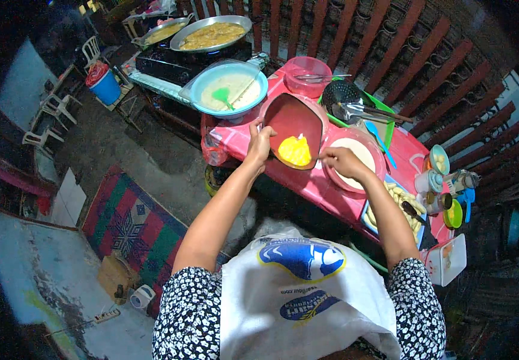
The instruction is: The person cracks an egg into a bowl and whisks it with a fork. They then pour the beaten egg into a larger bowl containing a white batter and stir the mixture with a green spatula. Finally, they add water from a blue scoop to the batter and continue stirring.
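My left hand grips the left rim of a dark, squarish bowl, which is tilted and has a yellow, soft-looking mass low inside it. My right hand is at the bowl's lower right edge, over a pink basin of pale batter; whether its fingers grip the rim is hard to tell. Behind the dark bowl, another pink round rim shows partly. Left of it stands a light-blue basin of pale mixture, with a green utensil and a clear sheet partly over it.
Two wide pans of frying food sit on a black stove. A pink tub and a green tray with a skimmer line the back. Peeled bananas, jars and a lidded container stand right. Slatted fence behind.
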{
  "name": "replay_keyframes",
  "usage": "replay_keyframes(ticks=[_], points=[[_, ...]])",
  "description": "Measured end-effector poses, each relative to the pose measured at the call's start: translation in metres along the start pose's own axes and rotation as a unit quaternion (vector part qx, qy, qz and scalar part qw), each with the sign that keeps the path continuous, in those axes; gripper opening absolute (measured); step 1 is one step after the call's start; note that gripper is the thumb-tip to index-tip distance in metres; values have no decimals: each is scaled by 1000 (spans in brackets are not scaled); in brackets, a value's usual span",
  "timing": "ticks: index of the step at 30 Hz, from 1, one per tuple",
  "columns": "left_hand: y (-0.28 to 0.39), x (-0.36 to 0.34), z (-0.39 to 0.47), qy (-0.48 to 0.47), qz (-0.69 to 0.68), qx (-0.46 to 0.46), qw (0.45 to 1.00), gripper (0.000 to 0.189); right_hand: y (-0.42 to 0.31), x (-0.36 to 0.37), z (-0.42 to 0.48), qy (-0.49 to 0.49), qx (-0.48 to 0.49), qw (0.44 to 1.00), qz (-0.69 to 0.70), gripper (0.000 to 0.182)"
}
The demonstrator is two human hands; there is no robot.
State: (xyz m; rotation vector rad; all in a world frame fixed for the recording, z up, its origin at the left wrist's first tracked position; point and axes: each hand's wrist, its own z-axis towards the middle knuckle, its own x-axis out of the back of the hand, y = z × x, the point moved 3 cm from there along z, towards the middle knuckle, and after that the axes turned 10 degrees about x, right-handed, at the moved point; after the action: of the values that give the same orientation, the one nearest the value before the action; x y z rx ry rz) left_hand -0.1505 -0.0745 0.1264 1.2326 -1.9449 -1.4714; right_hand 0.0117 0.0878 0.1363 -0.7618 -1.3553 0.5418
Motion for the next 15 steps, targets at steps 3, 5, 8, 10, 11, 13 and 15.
replay_keyframes(ticks=[3, 5, 8, 10, 11, 13, 15], points=[[-2, 3, 3, -2, -7, 7, 1000, 64, -2, 2, -1, -15, -8, 1000, -7, 17], [-7, 2, 4, -1, 7, 5, 1000, 65, -5, 6, -4, 15, -10, 992, -125, 16], [-12, 5, 12, 7, 39, -22, 999, 66, -1, 3, -6, 39, 29, 996, -72, 16], [-11, 1, 6, 9, 31, -5, 999, 66, 2, 1, -11, 47, 15, 997, -56, 16], [-11, -1, 3, 6, 32, -2, 999, 66, 3, -1, -13, 24, 15, 999, -30, 16], [-7, -2, 0, 6, 32, -3, 999, 66, 1, -3, -11, -24, 25, 999, 21, 16], [-7, 0, 0, 11, 29, -2, 1000, 66, -2, -1, -11, 24, 24, 999, -42, 16]])
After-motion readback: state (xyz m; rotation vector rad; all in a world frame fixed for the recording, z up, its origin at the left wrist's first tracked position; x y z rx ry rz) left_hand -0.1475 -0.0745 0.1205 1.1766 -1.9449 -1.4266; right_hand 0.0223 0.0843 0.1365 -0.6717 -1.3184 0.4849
